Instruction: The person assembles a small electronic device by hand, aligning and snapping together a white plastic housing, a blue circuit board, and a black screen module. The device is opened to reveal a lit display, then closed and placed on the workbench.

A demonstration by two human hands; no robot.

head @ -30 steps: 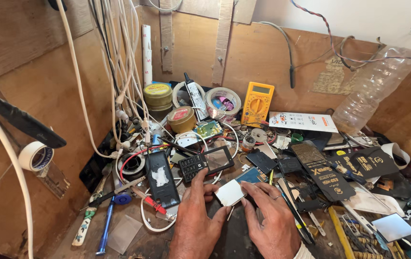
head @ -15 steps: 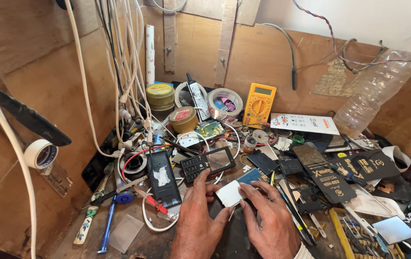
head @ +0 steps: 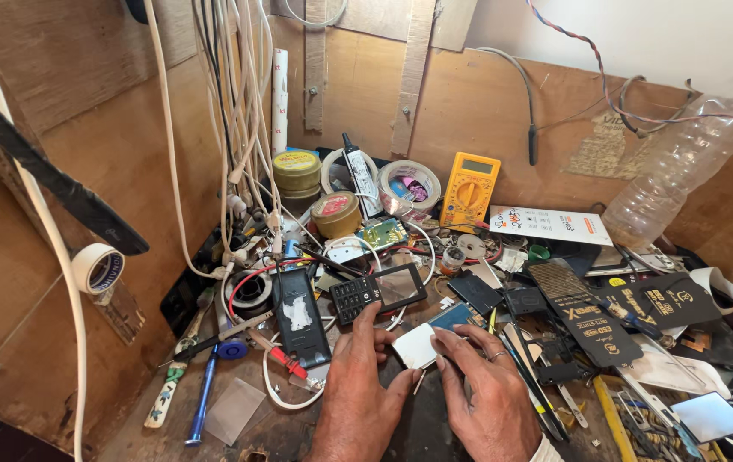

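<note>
Two hands worked low at the near edge of the cluttered desk [head: 109, 436], and over the last second little had shifted: the small white square piece [head: 415, 346] had stayed between them at the same spot, just below the black keypad phone [head: 377, 293], while the fingers only edged closer around it, which read as fine handling in place, not a lift or a set-down. The left hand [head: 359, 389] lay flat-palmed on the dark desk surface, its fingers loosely curled, thumb and forefinger nipping the piece's left edge. The right hand [head: 488, 395], a ring on one finger, pressed its bunched fingertips on the piece's right edge, pinching rather than spread. Just left lay a black phone back cover [head: 299, 314] and a red-handled screwdriver [head: 285, 359]; further back, well apart, stood a yellow multimeter [head: 469, 189] and round tins [head: 335, 213].
</note>
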